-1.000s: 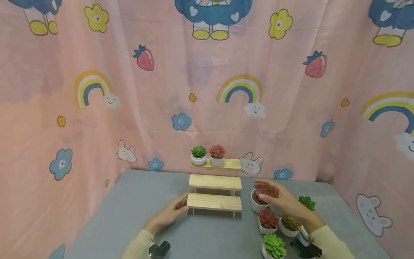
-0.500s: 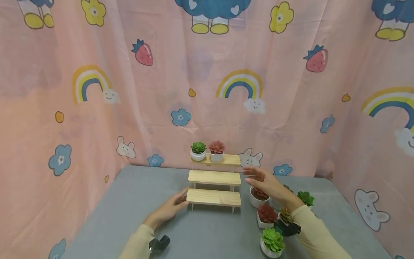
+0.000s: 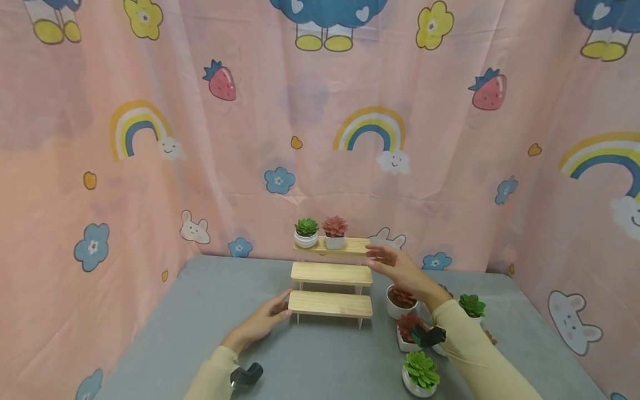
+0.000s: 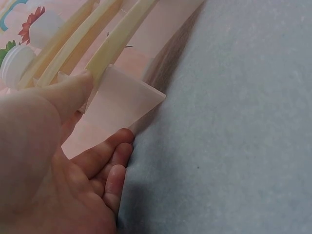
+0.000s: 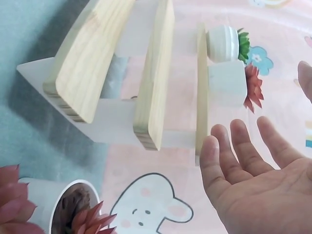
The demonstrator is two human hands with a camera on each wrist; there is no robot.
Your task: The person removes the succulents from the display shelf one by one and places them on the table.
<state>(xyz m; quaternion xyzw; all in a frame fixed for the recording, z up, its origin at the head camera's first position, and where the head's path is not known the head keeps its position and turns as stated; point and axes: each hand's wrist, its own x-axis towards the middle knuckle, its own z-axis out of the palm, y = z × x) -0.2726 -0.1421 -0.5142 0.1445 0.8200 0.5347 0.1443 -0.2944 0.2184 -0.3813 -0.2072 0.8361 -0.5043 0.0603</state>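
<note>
A three-tier wooden plant stand (image 3: 330, 304) with pale translucent side panels (image 4: 122, 97) stands mid-table. My left hand (image 3: 255, 326) grips the left end of its lowest board, thumb against the wood in the left wrist view, the other fingers bent beside the panel. On the top board (image 3: 356, 245) sit a green succulent (image 3: 306, 226) in a round white pot and a red succulent (image 3: 335, 226) in a squarish white pot. My right hand (image 3: 401, 270) holds nothing; its spread, relaxed fingers are at that board's right end, beyond the red succulent's pot (image 5: 226, 83).
Several potted succulents stand right of the stand: a dark red one in a white pot (image 3: 398, 312), a bright green one (image 3: 421, 369), a darker green one (image 3: 471, 305). My right forearm (image 3: 470, 339) partly hides others. A pink patterned curtain (image 3: 320, 111) hangs behind the table.
My right hand has moved left and away from me, from over the white-potted red succulent to the top board's right end. My left hand keeps its place. The head view has tilted slightly down.
</note>
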